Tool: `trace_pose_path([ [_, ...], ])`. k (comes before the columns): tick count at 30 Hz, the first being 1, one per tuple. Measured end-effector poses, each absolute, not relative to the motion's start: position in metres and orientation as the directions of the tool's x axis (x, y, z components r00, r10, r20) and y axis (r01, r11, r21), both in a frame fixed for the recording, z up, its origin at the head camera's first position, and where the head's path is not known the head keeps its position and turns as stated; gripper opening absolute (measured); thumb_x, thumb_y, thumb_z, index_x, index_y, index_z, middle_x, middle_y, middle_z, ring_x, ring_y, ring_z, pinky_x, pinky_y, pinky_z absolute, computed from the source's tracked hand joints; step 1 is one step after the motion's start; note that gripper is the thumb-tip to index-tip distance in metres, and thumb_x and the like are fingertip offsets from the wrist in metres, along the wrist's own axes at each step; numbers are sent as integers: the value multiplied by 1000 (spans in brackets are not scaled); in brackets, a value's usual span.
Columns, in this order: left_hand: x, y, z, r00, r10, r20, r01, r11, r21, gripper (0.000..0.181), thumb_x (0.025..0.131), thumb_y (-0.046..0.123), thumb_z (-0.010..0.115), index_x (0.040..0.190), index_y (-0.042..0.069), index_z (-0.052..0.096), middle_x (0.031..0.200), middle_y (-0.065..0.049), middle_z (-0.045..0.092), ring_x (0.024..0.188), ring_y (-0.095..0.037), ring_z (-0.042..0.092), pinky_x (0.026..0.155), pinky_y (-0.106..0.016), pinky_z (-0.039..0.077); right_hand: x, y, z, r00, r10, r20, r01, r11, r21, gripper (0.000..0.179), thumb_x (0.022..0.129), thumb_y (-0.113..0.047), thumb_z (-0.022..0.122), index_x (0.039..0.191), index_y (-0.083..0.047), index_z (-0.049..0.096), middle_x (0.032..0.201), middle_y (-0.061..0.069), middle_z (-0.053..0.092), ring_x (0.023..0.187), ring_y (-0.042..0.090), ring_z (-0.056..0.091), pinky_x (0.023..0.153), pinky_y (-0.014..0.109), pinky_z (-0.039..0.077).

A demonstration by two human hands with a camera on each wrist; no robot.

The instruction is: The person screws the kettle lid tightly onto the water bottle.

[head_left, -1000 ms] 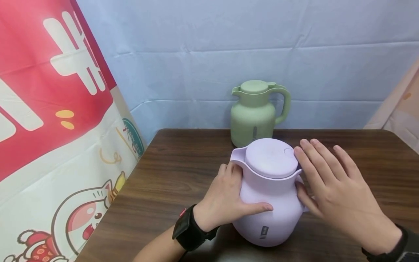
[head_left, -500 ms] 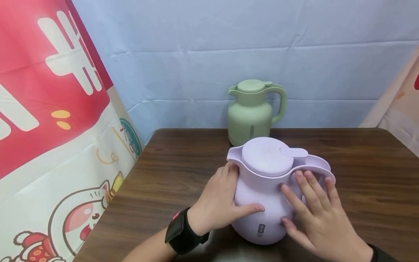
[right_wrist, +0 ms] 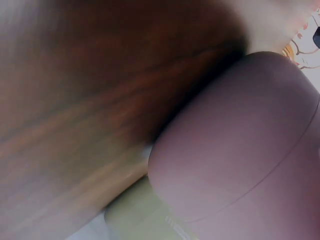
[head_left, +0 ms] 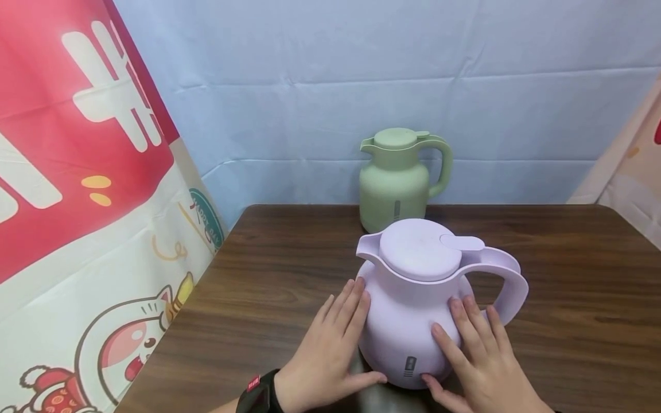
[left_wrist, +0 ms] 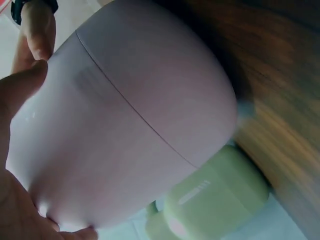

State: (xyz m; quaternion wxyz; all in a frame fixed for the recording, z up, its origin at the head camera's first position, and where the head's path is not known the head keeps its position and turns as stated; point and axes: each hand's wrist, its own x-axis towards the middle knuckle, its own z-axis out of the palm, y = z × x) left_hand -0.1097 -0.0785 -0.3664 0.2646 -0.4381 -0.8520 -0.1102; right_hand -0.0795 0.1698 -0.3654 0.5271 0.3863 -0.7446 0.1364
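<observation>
A lilac thermos jug [head_left: 405,315] stands upright near the front of the table, its spout to the left and its loop handle [head_left: 511,289] to the right. Against the jug's left side lie the straight fingers of my left hand [head_left: 322,358]. My right hand [head_left: 485,364] rests its spread fingers on the lower right of the body, below the handle. In the left wrist view the lilac jug [left_wrist: 115,125] fills the middle, a seam line running round it. Its rounded base [right_wrist: 225,135] shows in the right wrist view, where that hand's fingers are mostly hidden.
Behind the lilac jug, a green thermos jug [head_left: 393,186] stands at the back edge of the brown wooden table [head_left: 289,252], its handle also to the right. A pale blue cloth [head_left: 284,115] hangs beyond. A printed red and white cloth [head_left: 119,241] hangs along the left.
My right hand has come down from beside the lid and handle to the jug's lower right side, uncovering the handle. My left hand has slid down the left side, its fingers straightened.
</observation>
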Motion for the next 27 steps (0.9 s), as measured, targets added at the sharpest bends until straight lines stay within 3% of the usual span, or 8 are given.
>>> trace_pose_path([
  [9,-120,-73,-371,-408,659,632,843,538,-16,106,71,43,81,145,-7,24,154,-21,16,140,-32,21,96,-52,40,-82,171,-376,-156,-408,899,-709,681,186,64,93,-45,44,138,0,42,139,30,37,136,41,26,111,52,11],
  [19,-130,-61,-372,-400,668,628,864,503,16,103,73,41,80,147,4,19,155,-22,11,140,-34,19,98,-53,38,-85,172,-378,-182,-337,923,-660,738,140,68,92,-49,46,138,1,42,137,28,41,131,44,33,107,59,15],
  [27,-139,-46,-370,-394,672,627,872,489,24,104,73,39,81,148,4,17,155,-23,10,140,-34,17,103,-49,33,-86,176,-377,-230,-288,930,-606,790,95,74,91,-56,45,137,1,42,136,28,40,131,46,32,106,61,15],
])
